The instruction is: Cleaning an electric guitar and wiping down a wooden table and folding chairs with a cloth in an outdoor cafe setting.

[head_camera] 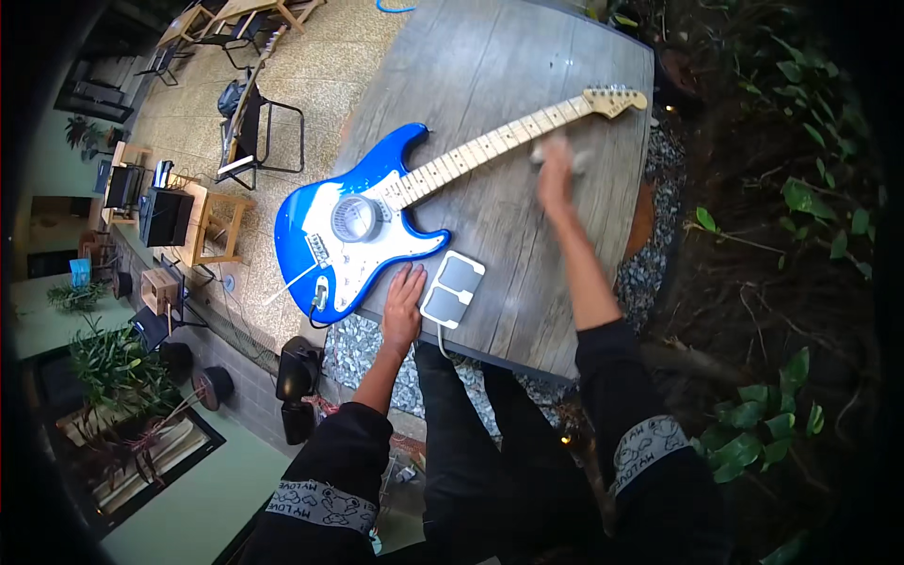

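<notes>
A blue electric guitar [291,212] with a white pickguard and maple neck lies across the wooden table [522,304]. On its body stands a round, open-topped container [355,218]. My left hand [402,307] rests flat at the table's near edge, fingers extended, just below the guitar body and holding nothing. Right beside it is a flat grey device with white edges [453,289], a cable trailing off the table. My right hand [556,180], blurred, is below the guitar neck near the headstock, gripping a whitish cloth-like thing [580,161] against the tabletop.
Left of the table stand a folding chair [272,134] with another guitar leaning on it and a black amplifier-like box [166,215] on a wooden stand. A black speaker [299,367] is near the gravel. Leafy plants [805,198] border the right side.
</notes>
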`<state>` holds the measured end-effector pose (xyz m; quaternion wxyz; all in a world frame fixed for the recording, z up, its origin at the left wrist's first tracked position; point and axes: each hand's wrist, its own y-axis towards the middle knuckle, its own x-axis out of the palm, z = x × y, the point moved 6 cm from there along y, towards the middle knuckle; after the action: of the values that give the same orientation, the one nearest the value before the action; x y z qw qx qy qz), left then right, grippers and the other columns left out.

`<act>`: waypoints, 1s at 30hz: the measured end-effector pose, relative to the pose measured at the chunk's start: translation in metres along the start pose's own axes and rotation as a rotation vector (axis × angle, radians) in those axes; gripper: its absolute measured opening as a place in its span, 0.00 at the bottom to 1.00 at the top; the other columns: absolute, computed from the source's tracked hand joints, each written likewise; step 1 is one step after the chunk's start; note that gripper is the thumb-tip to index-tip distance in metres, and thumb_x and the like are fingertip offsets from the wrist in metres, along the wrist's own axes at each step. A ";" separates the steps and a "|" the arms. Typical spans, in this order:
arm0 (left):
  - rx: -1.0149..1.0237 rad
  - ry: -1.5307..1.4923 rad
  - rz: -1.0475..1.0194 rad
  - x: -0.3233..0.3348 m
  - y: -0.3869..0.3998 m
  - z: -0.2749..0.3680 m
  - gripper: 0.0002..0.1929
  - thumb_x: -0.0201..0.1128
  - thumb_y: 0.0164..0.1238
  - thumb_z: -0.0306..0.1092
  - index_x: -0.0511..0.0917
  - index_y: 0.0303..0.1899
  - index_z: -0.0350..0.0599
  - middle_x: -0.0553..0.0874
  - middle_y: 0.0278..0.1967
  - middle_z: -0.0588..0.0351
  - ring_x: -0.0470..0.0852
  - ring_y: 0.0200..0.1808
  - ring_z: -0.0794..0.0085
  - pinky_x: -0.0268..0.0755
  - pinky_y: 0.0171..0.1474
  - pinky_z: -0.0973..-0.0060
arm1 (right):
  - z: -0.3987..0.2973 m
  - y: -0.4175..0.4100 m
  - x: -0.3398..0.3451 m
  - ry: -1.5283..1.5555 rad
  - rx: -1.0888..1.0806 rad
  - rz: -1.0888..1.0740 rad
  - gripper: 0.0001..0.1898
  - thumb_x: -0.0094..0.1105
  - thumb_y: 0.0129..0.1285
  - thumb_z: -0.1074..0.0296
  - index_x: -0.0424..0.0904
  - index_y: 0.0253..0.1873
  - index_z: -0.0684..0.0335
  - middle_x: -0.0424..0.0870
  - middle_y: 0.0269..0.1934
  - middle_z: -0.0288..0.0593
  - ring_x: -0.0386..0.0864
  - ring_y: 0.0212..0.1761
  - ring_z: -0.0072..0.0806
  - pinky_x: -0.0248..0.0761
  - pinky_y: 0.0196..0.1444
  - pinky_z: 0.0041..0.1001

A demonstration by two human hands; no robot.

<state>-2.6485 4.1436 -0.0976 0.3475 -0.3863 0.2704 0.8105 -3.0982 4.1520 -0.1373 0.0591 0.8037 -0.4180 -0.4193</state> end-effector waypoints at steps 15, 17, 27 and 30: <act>0.029 0.020 -0.042 -0.008 -0.006 0.003 0.32 0.53 0.68 0.18 0.79 0.75 0.37 0.81 0.77 0.43 0.70 0.84 0.42 0.60 0.86 0.50 | -0.132 -0.109 -0.028 0.309 -0.432 -0.620 0.31 0.53 0.61 0.86 0.89 0.68 0.57 0.85 0.75 0.42 0.71 0.84 0.48 0.61 0.86 0.47; 0.053 0.008 -0.051 -0.005 -0.004 0.005 0.32 0.54 0.68 0.19 0.79 0.75 0.37 0.81 0.77 0.43 0.70 0.84 0.41 0.59 0.87 0.49 | -0.099 -0.117 -0.077 0.234 -0.263 -0.601 0.30 0.54 0.60 0.85 0.90 0.65 0.58 0.87 0.74 0.41 0.73 0.83 0.48 0.63 0.84 0.46; 0.113 0.000 -0.096 0.002 0.005 0.002 0.34 0.55 0.67 0.18 0.76 0.77 0.35 0.78 0.78 0.41 0.67 0.85 0.37 0.56 0.87 0.45 | -0.147 -0.310 -0.190 -0.060 0.318 -0.111 0.26 0.51 0.66 0.88 0.92 0.62 0.62 0.89 0.71 0.46 0.76 0.78 0.53 0.67 0.81 0.47; 0.113 -0.004 -0.102 0.004 -0.002 -0.003 0.34 0.55 0.66 0.17 0.75 0.77 0.35 0.78 0.78 0.41 0.66 0.85 0.37 0.55 0.88 0.45 | -0.191 -0.373 -0.193 -0.047 0.387 -0.184 0.27 0.49 0.67 0.87 0.92 0.63 0.61 0.88 0.71 0.47 0.76 0.79 0.53 0.65 0.83 0.48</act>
<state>-2.6472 4.1446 -0.1028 0.4103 -0.3779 0.2951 0.7758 -2.7856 4.4822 -0.0603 -0.1445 0.8247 -0.4168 -0.3538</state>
